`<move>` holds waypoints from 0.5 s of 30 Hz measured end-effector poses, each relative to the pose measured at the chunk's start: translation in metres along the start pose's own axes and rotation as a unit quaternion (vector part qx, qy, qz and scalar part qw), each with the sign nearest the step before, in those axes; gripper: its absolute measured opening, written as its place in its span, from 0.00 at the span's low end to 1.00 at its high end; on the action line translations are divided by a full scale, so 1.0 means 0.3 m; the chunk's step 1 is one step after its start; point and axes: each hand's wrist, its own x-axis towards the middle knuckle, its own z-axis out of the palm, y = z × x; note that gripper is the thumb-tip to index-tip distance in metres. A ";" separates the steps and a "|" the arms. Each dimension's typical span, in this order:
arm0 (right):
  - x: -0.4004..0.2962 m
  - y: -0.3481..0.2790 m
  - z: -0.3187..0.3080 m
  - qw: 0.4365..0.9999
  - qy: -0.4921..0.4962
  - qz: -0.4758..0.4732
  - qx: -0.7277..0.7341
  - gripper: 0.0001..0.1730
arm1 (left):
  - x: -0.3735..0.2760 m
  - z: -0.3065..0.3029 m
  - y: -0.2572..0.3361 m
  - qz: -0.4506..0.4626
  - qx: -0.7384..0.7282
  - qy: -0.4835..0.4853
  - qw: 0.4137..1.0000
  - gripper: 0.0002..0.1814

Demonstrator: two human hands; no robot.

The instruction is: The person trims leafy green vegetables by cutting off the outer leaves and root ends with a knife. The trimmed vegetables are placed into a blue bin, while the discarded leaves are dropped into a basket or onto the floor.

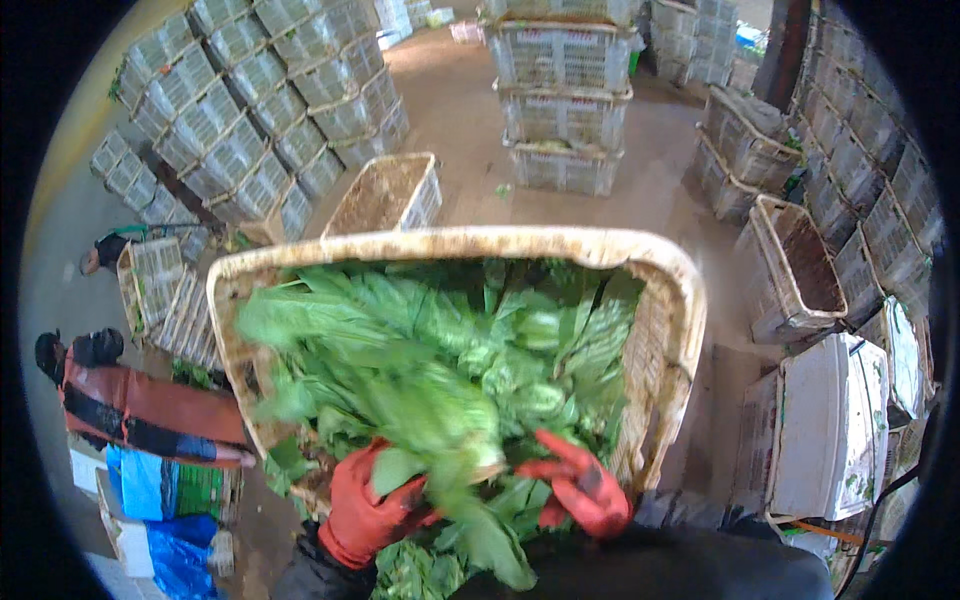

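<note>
A large plastic crate [450,241], its rim dirty and worn, stands before me with green leafy vegetables [536,330] inside. Across its near part lies a motion-blurred leafy head [442,405], its pale cut stem end pointing towards me between my hands. My left hand [367,506], in a red glove, curls around a green leaf [396,471] just left of that stem end. To the right of the stem, my red-gloved right hand [581,484] has its fingers apart and grips nothing. Loose leaves [495,536] hang below, close to my dark clothing.
Crate stacks rise at left [217,112], ahead [562,112] and right [862,150]. Open crates stand ahead-left [382,195] and right [799,262]. A white foam box [829,427] is near right. Another person [150,409] is at left, an arm reaching towards my crate.
</note>
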 end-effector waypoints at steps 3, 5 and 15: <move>0.080 -0.003 0.018 0.997 -0.007 -0.013 -0.071 0.33 | 0.113 -0.012 0.098 0.041 0.089 0.090 0.991 0.34; 0.111 0.015 0.031 0.998 -0.029 0.042 -0.048 0.33 | 0.215 -0.002 0.114 0.048 0.087 -0.030 0.995 0.37; 0.176 0.002 0.191 0.962 -0.181 0.027 -0.204 0.37 | -0.327 0.059 0.005 -0.203 0.068 0.115 0.970 0.35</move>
